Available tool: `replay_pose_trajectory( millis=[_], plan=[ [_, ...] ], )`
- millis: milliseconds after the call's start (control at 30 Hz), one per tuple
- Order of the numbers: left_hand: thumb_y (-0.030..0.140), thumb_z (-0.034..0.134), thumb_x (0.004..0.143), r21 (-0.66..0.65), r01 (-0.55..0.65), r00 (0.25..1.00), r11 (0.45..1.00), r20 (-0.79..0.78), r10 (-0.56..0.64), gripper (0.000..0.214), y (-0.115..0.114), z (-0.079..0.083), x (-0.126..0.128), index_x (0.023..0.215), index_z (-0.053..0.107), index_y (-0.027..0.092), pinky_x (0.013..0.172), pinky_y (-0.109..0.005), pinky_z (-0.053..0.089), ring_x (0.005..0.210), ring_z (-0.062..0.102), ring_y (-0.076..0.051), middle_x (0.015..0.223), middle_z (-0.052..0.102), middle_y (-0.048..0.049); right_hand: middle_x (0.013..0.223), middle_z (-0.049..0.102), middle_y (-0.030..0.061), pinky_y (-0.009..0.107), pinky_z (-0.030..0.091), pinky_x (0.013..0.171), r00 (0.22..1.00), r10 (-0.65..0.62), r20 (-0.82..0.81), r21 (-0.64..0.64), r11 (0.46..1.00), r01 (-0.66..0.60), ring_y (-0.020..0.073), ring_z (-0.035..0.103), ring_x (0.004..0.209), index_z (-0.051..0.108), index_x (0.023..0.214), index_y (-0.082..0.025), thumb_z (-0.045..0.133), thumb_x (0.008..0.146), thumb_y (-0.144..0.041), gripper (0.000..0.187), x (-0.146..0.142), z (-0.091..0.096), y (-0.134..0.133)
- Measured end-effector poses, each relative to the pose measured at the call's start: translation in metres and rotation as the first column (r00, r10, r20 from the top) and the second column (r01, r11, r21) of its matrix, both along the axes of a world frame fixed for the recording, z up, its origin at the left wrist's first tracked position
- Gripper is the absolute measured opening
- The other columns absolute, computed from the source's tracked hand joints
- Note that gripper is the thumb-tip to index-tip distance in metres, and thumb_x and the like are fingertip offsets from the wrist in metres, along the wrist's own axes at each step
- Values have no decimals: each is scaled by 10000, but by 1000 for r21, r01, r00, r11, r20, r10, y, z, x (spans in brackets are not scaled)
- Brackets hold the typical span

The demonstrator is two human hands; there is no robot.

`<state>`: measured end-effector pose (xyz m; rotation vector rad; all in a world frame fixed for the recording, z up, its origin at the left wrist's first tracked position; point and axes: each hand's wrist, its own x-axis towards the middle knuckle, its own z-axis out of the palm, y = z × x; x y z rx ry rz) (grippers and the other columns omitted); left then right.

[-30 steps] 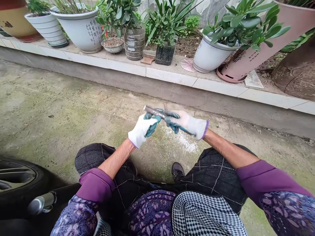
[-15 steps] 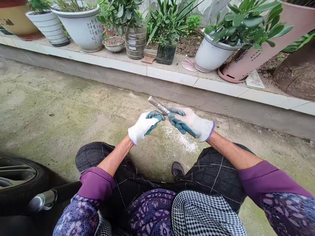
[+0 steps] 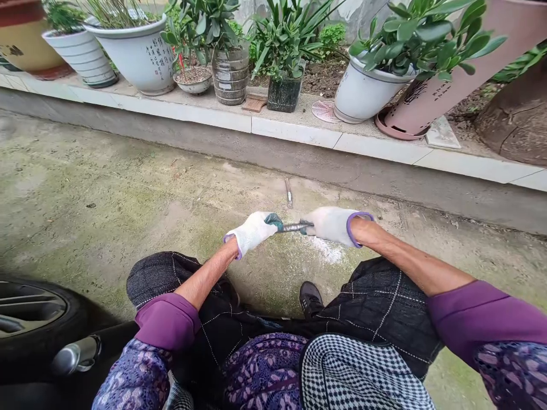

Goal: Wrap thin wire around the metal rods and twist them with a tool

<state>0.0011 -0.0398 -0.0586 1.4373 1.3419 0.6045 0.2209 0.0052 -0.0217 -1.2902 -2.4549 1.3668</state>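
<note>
Both my hands wear white gloves with teal fingers. My left hand (image 3: 253, 230) is closed on one end of a short grey metal rod (image 3: 293, 227). My right hand (image 3: 331, 224) is closed on the other end, so only the rod's middle shows between the two fists. The rod lies level, above the concrete ground in front of my knees. A patch of white powder (image 3: 325, 249) lies on the ground just under my right hand. A small stick-like piece (image 3: 289, 192) rests on the ground a little beyond the hands.
A low tiled ledge (image 3: 294, 132) runs across the back, carrying several potted plants such as a white pot (image 3: 139, 57) and a tilted pink pot (image 3: 431, 94). A vehicle tyre (image 3: 29, 319) and a chrome part (image 3: 74, 356) sit at lower left. My shoe (image 3: 310, 297) rests between my knees.
The rod pointed up and left out of my right hand with its tip free; both hands have dropped lower and now grip its two ends, holding it level.
</note>
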Motion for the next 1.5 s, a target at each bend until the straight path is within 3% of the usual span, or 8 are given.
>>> replay_pose_trajectory(
  millis=[200,400,500,633,733,900,1100,1500],
  plan=[
    [365,643,779,-277,-61,965,959,230,128,249,-2,6,7,922,697,170,353,-206,151,361,231,-55,488,359,92,801,686,76,316,465,680,965,-87,247,238,971,26,216,640,780,696,860,-210,672,863,-361,154,9,6,26],
    [284,664,743,-323,8,853,946,497,162,196,-1,21,8,894,672,159,340,-191,139,349,217,-42,479,327,103,771,634,49,288,403,585,955,-184,234,489,871,48,163,544,644,671,965,-198,553,896,-339,197,-12,30,24],
    [236,639,739,-306,-9,807,952,559,187,171,2,25,8,887,660,154,351,-194,131,354,207,-42,468,320,108,645,522,-10,236,369,428,957,-288,-24,138,948,288,101,429,491,659,954,-191,564,887,-383,225,-23,47,13],
    [206,645,749,-222,-168,835,960,485,258,62,11,28,8,763,625,149,401,-191,203,400,297,-44,484,398,82,596,480,-43,196,335,293,924,-286,-253,-308,929,204,63,378,403,638,882,-173,686,793,-491,334,-26,58,-2],
    [130,644,723,-56,-206,881,977,424,210,97,14,34,4,646,588,149,485,-186,313,491,391,-56,541,494,46,576,491,-53,179,330,277,940,-213,-265,-413,906,89,49,374,372,647,933,-146,707,777,-489,382,-21,57,-6],
    [105,650,652,91,52,929,994,361,-82,72,15,32,-5,701,690,139,706,-219,454,727,579,-126,738,677,-19,569,516,-55,185,332,295,995,36,-90,-455,887,-74,58,412,372,652,931,-155,687,772,-502,383,-6,47,-4],
    [154,578,692,10,87,987,996,134,-88,78,10,8,4,651,643,143,550,-183,370,566,459,-76,590,552,41,465,486,-44,227,278,370,969,123,212,-21,992,-121,80,398,402,671,686,-205,716,757,-434,244,7,20,-1],
    [316,664,767,-147,-158,947,976,256,192,162,-1,17,21,738,598,170,384,-201,217,394,300,-45,503,422,74,791,692,75,315,391,624,904,-100,415,405,910,-86,217,617,716,700,969,-211,578,872,-361,216,-6,15,13]
  ],
)
